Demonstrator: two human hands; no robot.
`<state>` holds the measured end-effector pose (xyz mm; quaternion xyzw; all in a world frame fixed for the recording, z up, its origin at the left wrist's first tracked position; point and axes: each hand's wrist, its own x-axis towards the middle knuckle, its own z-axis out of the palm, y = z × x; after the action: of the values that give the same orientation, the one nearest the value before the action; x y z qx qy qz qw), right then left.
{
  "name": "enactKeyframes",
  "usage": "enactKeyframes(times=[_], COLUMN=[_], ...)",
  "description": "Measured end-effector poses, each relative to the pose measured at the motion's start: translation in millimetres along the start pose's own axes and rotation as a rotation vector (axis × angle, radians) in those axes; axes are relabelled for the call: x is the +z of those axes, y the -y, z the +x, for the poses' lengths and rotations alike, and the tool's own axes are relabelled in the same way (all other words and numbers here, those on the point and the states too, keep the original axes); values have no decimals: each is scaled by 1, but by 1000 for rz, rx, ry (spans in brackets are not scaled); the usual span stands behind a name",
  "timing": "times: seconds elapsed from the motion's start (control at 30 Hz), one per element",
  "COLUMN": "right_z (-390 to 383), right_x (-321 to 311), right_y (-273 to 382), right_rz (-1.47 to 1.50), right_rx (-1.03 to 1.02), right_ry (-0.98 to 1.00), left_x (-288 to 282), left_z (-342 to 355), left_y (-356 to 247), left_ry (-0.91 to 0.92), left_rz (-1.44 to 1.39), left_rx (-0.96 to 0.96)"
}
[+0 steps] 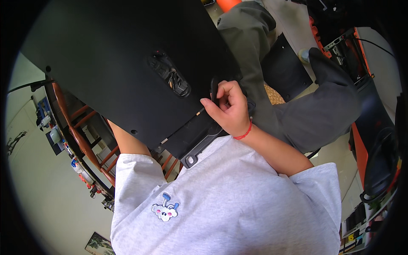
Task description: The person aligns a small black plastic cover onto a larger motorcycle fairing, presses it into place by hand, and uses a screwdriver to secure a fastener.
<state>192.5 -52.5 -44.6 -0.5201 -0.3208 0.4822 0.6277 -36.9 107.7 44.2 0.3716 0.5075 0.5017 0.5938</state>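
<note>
A large black panel fills the upper left, tilted in front of my chest. It has an oblong cut-out with dark cables or parts inside, and small round holes near its edge. My right hand, with a red cord at the wrist, is closed at the panel's lower right edge. Its curled fingers are around a black curved piece. Beside the thumb runs a thin dark line or cable with pale ends. My left forearm passes behind the panel, which hides that hand.
A black bracket-like edge lies against my shirt. Another person's grey trouser leg is at the right, near a black plate. A wooden chair stands at left; orange-and-black equipment is at far right.
</note>
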Motion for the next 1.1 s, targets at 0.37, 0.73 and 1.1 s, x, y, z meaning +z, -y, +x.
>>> enactKeyframes(times=[0.37, 0.73, 1.1], right_z=[16, 30, 36], right_x=[-17, -18, -23], right_y=[5, 15, 22], right_rz=[404, 463, 450], right_rx=[359, 421, 324], right_ry=[67, 2, 232], left_x=[-26, -10, 28], left_z=[-2, -20, -13], left_y=[5, -40, -37], left_ry=[-193, -211, -265], left_rz=[-306, 70, 593], left_rx=[150, 138, 428])
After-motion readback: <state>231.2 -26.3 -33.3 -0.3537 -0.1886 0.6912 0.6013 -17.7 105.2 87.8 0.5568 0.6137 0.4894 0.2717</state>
